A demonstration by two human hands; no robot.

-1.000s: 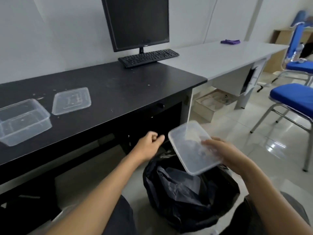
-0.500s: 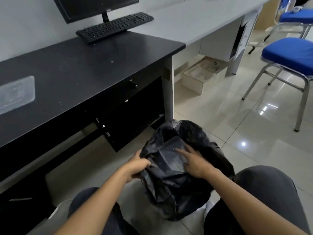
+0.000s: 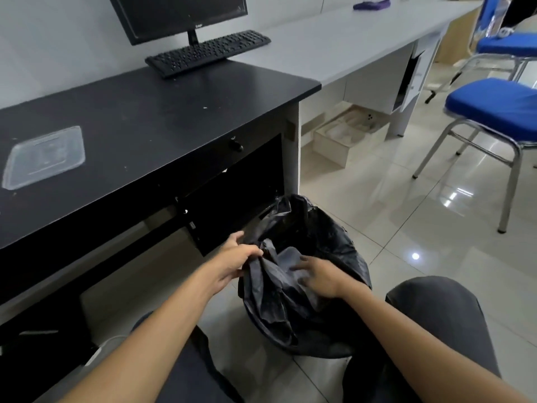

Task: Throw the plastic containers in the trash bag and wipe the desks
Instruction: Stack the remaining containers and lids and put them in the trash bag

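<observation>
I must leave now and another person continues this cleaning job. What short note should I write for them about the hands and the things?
Left hand has its grip on the rim of the trash bag, holding it open.
Right hand is inside the bag, fingers flat on a clear plastic container.
Done: that container is in the bag.
Left to do: bag the clear lid lying on the black desk, then wipe both desks.
A purple cloth lies on the grey desk.
</observation>
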